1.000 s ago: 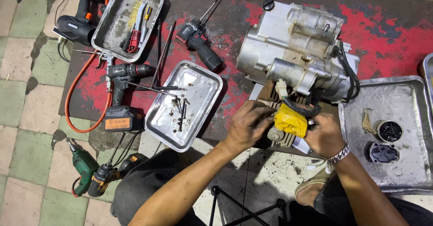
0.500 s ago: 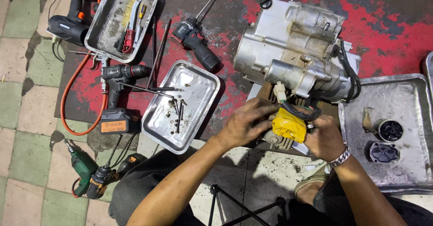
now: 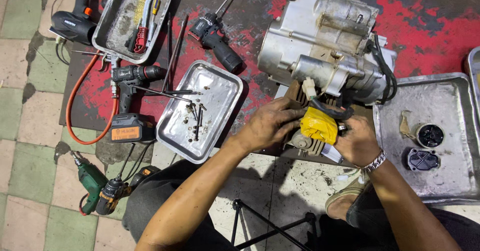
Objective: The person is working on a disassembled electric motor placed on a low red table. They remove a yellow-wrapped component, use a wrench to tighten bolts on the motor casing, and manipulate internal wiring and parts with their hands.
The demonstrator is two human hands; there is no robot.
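A worn mat (image 3: 430,26), red with black patches, is covering the floor; pale green and cream tiles (image 3: 25,111) are showing along the left edge, and bare stained concrete is lying near the person's knees. A grey engine block (image 3: 325,46) is sitting on the mat in the middle; a small metal tray (image 3: 220,88) holding loose bolts is lying to its left, a second tray (image 3: 162,1) with hand tools is resting further up, and a big tray (image 3: 450,101) with two round black parts is sitting on the right; cordless drills (image 3: 135,76) and an orange hose (image 3: 70,111) are lying about the left side.

The big tray is being cut off at the right edge; the part under the yellow cloth (image 3: 318,125) is mostly being hidden by cloth and fingers, so its shape is hard to make out; only ribbed metal is peeking out below.

The left hand (image 3: 272,126) is reaching in from below, fingers curled and pressing against the left side of the cloth-wrapped part; the right hand (image 3: 356,142), wearing a bracelet at the wrist, is gripping the same part from the right; the part is sitting just in front of the engine block, touching it.
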